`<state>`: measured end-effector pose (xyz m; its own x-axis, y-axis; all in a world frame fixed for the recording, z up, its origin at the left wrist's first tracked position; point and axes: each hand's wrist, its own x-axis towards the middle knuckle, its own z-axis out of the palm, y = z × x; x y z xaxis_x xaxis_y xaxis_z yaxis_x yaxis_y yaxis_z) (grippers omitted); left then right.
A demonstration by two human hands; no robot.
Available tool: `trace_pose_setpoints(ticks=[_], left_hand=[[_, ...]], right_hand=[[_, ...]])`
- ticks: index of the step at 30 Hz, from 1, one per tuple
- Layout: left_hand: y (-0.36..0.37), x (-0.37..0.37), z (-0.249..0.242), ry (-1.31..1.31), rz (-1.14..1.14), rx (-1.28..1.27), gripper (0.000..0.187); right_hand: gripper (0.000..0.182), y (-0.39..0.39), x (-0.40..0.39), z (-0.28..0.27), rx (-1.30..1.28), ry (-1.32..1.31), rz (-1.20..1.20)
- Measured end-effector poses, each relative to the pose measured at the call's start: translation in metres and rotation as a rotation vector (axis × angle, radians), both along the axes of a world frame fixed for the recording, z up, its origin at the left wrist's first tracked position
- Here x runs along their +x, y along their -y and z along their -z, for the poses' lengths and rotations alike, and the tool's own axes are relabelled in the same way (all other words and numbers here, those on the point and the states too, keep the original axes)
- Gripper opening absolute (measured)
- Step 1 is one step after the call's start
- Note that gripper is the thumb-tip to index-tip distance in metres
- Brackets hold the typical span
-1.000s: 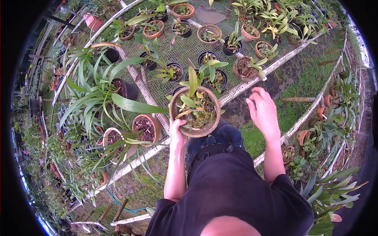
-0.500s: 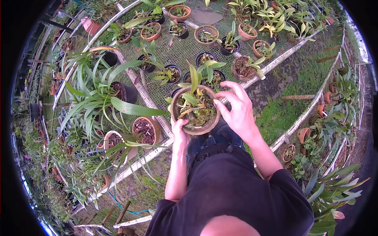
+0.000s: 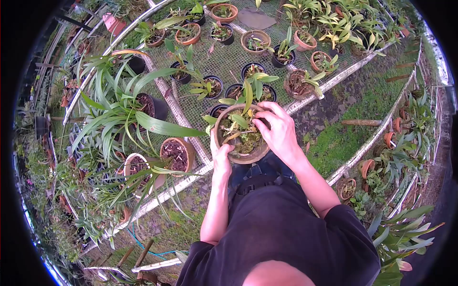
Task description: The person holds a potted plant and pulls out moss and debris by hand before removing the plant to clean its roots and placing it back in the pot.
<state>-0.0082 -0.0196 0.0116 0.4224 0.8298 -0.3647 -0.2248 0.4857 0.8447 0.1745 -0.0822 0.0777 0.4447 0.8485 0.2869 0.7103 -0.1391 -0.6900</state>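
A round clay pot (image 3: 224, 151) with a small leafy plant (image 3: 241, 121) and green moss is held up in front of my body. My left hand (image 3: 222, 155) grips its left rim, thumb over the edge and the other fingers hidden underneath. Over the right side of the pot, my right hand (image 3: 275, 126) reaches in with its fingers bent together at the plant's stems. What lies between those fingertips is too small to make out.
Beyond the pot, a wire mesh bench (image 3: 200, 62) with a pale frame rail (image 3: 350, 71) carries several potted plants. A long-leafed plant (image 3: 119, 109) spreads at left beside a terracotta pot (image 3: 183, 155). More pots hang along a curved rail at right.
My right hand has moved left, from beside the rim to over the plant, and its fingers have closed in. The pot has shifted slightly right.
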Motion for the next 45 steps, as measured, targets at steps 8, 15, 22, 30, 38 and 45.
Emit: trace_pose_setpoints(ticks=[8,15,22,30,38,45], left_hand=[[-0.004,0.004,0.0,-0.018,0.046,0.09,0.077],[-0.001,0.006,-0.002,-0.025,0.06,0.076,0.073],[0.0,0.006,0.013,0.019,0.017,-0.008,0.077],[-0.006,-0.002,0.009,0.087,-0.031,-0.041,0.071],[-0.002,0.001,0.013,0.109,-0.046,-0.077,0.074],[-0.002,0.012,-0.003,0.022,0.089,0.167,0.07]], right_hand=[[0.019,-0.001,0.0,0.005,0.054,0.005,0.0],[0.016,0.002,0.008,0.01,0.025,-0.038,-0.06],[0.015,0.013,0.018,-0.007,-0.104,-0.126,-0.155],[0.014,0.043,0.044,-0.028,-0.076,-0.315,-0.017],[0.017,0.04,0.024,-0.055,-0.106,0.0,-0.006],[0.016,0.018,0.005,-0.026,-0.197,0.171,0.021]])
